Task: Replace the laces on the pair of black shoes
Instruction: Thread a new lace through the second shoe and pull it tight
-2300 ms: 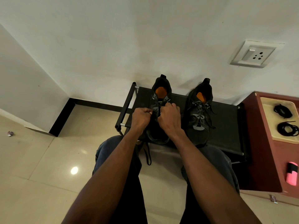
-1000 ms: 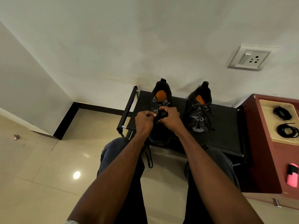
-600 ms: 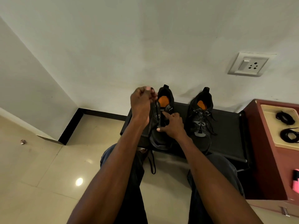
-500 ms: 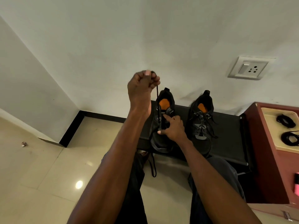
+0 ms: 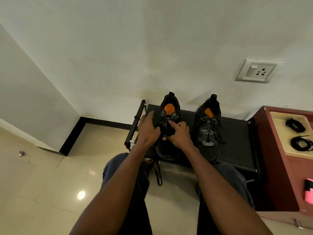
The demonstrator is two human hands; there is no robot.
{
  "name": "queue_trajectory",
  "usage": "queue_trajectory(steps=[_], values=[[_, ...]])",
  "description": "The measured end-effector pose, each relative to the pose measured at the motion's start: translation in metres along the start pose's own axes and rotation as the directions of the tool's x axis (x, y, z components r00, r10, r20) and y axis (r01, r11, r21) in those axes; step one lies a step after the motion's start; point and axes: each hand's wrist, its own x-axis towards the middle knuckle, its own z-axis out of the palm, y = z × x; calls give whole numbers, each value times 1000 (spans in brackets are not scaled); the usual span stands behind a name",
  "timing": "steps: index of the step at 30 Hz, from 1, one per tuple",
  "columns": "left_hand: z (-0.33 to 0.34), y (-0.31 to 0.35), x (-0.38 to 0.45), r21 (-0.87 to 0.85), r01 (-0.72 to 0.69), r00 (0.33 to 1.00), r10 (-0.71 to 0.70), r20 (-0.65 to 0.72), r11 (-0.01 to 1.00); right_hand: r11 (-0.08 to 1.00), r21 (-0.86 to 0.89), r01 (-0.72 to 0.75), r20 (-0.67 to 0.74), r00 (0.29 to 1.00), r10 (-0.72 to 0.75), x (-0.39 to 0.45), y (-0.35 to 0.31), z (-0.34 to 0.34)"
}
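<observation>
Fingers of the left hand grip the left shoe; right hand fingers pinch its lace.

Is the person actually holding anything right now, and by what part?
Yes. The left hand grips the left black lace-up shoe with the orange insole by its outer side. The right hand rests on its lace area, forefinger pointing; whether it pinches a lace cannot be told.

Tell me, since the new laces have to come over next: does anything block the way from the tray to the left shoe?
Nothing visible blocks it from above. The coiled laces lie on the tray on the red cabinet. Between them and the left shoe stands only the right shoe on the rack, easily passed over.
</observation>
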Motion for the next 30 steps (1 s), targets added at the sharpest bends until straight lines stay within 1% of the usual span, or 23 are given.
queue_trajectory(steps=[1, 2, 4, 5, 6, 7, 8, 9, 10, 11, 12, 13, 14, 15, 17, 19, 21, 24, 27, 30], values=[[8, -6, -1, 71, -35, 991, 26, 128, 997, 1000, -10, 7, -4, 1000, -8, 0, 1, 1], [12, -9, 0, 149, -73, 980, 43, 197, 986, 1000, -18, 11, -8, 1000, -11, 0, 1, 1], [14, -13, 3, 295, -134, 973, 70, 218, 946, 999, -30, 10, -11, 1000, -11, 0, 1, 1], [12, -13, 5, 354, -140, 974, 65, 217, 925, 999, -36, 10, -11, 1000, -10, 0, 1, 1], [9, -14, 7, 396, -139, 975, 55, 216, 908, 999, -38, 10, -11, 1000, -10, 0, 1, 2], [6, -15, 10, 403, -131, 976, 45, 215, 906, 999, -39, 10, -11, 1000, -10, 0, 1, 2], [2, -13, 12, 366, -114, 977, 38, 210, 924, 999, -37, 11, -11, 1000, -11, 0, 1, 2], [-2, -12, 13, 276, -88, 979, 32, 199, 957, 999, -32, 11, -11, 1000, -11, -1, 0, 2], [-7, -9, 13, 139, -46, 980, 17, 197, 989, 1000, -26, 9, -12, 1000, -10, -1, 0, 2], [-13, -4, 13, -23, 16, 976, -11, 216, 1000, 1000, -20, 8, -14, 1000, -8, -1, 0, 2], [-20, 1, 13, -169, 83, 969, -40, 243, 982, 1000, -18, 5, -15, 1000, -5, -1, 0, 2], [-25, 5, 14, -266, 140, 962, -67, 263, 954, 1000, -18, 1, -15, 1000, -2, -1, -1, 2], [-29, 9, 14, -308, 175, 960, -93, 263, 935, 1000, -18, -3, -16, 1000, 3, -1, -1, 3], [-31, 14, 14, -319, 183, 967, -111, 231, 930, 1000, -20, -7, -19, 1000, 7, -1, -2, 3], [-35, 24, 12, -331, 153, 987, -127, 98, 931, 1000, -25, -9, -27, 1000, 9, -2, -2, 3], [-42, 41, 10, -436, 98, 991, -130, -45, 895, 999, -33, -6, -29, 1000, 5, -3, -3, 3], [-59, 66, 7, -573, -10, 978, -110, -175, 819, 999, -40, -13, -27, 1000, 12, -4, -2, 4], [-88, 107, 3, -701, -196, 947, -53, -316, 685, 998, -64, 3, -27, 1000, -5, -4, -2, 5], [-113, 140, 0, -765, -330, 916, -9, -401, 554, 998, -64, -15, -21, 1000, 14, -5, -4, 4], [-136, 164, -2, -797, -415, 886, -3, -463, 438, 995, -91, -31, -16, 999, 29, -4, -5, 4]])
